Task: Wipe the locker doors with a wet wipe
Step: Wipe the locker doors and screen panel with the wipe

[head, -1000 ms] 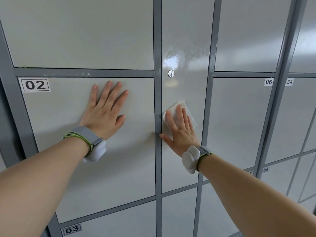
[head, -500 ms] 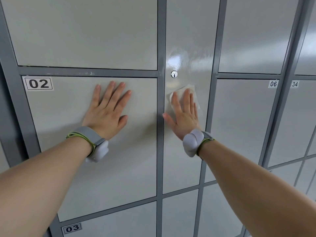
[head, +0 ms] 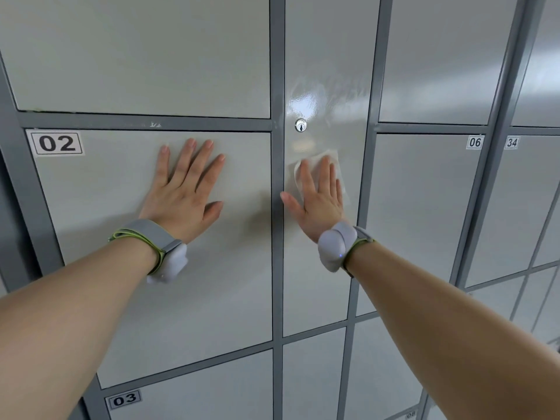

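Plainly the wet wipe (head: 328, 155) sits pinned under the flat, straight-fingered right hand (head: 318, 201) on the tall narrow door (head: 324, 283), just below its lock (head: 300, 125); that door runs vertically; the left hand (head: 185, 189), flat too, braces on door 02 (head: 151, 298).

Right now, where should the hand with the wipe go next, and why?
Probably slide the right hand and wet wipe straight down the narrow door. Shiny wet streaks sit above the keyhole, but the door below the hand looks dull, likely not wiped yet.
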Tool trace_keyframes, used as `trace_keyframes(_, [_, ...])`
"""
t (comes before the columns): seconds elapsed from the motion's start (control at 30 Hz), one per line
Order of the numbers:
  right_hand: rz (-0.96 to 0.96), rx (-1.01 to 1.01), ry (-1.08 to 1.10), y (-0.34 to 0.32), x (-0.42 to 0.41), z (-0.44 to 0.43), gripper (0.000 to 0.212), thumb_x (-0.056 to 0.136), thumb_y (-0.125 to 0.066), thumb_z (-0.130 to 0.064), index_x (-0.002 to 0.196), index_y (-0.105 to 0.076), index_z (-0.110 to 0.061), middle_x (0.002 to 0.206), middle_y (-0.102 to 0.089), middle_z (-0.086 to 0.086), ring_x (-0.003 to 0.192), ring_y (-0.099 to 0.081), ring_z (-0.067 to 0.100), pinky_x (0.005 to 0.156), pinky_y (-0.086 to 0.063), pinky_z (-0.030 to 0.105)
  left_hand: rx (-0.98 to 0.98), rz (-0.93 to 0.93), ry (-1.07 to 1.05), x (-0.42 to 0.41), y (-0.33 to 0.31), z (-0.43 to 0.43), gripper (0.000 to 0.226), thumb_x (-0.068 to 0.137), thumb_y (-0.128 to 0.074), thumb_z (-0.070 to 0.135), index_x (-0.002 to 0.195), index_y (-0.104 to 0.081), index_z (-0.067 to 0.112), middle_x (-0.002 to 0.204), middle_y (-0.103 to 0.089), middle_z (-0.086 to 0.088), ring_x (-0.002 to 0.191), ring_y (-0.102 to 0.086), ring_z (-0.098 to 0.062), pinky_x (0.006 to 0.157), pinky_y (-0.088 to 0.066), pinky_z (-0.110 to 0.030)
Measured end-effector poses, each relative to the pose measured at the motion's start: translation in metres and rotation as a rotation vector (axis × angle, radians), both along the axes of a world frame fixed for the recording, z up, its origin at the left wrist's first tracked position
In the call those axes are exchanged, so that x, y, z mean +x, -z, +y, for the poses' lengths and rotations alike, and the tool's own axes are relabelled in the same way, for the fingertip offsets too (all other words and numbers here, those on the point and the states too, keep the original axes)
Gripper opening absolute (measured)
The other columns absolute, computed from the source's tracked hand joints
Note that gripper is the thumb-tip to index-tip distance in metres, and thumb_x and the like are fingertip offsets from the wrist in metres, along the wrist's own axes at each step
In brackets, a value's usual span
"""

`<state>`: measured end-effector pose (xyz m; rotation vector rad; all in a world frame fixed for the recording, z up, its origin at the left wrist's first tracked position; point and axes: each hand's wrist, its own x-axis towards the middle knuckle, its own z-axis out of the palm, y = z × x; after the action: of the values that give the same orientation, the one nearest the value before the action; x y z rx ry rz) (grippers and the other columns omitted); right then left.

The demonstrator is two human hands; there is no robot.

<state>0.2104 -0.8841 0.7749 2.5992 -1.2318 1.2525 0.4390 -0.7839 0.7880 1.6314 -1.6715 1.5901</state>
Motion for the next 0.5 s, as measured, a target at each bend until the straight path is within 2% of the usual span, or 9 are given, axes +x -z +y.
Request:
trace_keyframes(0.2, [0.026, -0.040, -0.005, 0.018, 0.005, 0.000, 0.079, 0.091, -0.028, -0.065, 0.151, 0.005, -0.026, 0.155, 0.022, 0.015, 0.143, 0.023, 0.027, 0.114, 0.013, 0.035, -0.002, 0.002, -0.001, -0.001, 0.002, -0.002, 0.073, 0.086, -0.033, 0.045, 0.147, -0.020, 0.007, 0.155, -0.017, -0.016, 0.144, 0.015, -0.022, 0.113, 0.012, -0.050])
trace_keyframes(0.3, [0.121, -0.013, -0.002, 0.043, -0.002, 0.004, 0.078, 0.094, -0.031, -0.061, 0.151, 0.008, -0.025, 0.154, 0.024, 0.016, 0.142, 0.026, 0.028, 0.114, 0.014, 0.035, -0.008, -0.010, -0.004, 0.000, 0.001, -0.001, 0.073, 0.086, -0.034, 0.043, 0.147, -0.021, 0.006, 0.154, -0.015, -0.016, 0.143, 0.015, -0.022, 0.113, 0.010, -0.052])
trace_keyframes(0.37, [0.151, 0.006, 0.011, 0.054, -0.006, 0.005, 0.080, 0.091, -0.027, -0.064, 0.151, 0.009, -0.025, 0.154, 0.024, 0.016, 0.141, 0.026, 0.028, 0.114, 0.013, 0.036, -0.008, -0.010, -0.002, 0.000, 0.000, -0.001, 0.073, 0.086, -0.034, 0.043, 0.147, -0.021, 0.005, 0.154, -0.016, -0.017, 0.143, 0.016, -0.023, 0.113, 0.011, -0.052])
trace_keyframes(0.5, [0.165, 0.054, 0.013, 0.052, -0.008, 0.007, 0.078, 0.094, -0.032, -0.058, 0.151, 0.010, -0.024, 0.154, 0.026, 0.016, 0.141, 0.027, 0.029, 0.115, 0.013, 0.037, -0.005, -0.004, -0.003, -0.001, 0.002, -0.001, 0.073, 0.086, -0.033, 0.044, 0.147, -0.020, 0.005, 0.154, -0.016, -0.018, 0.143, 0.016, -0.023, 0.113, 0.012, -0.052])
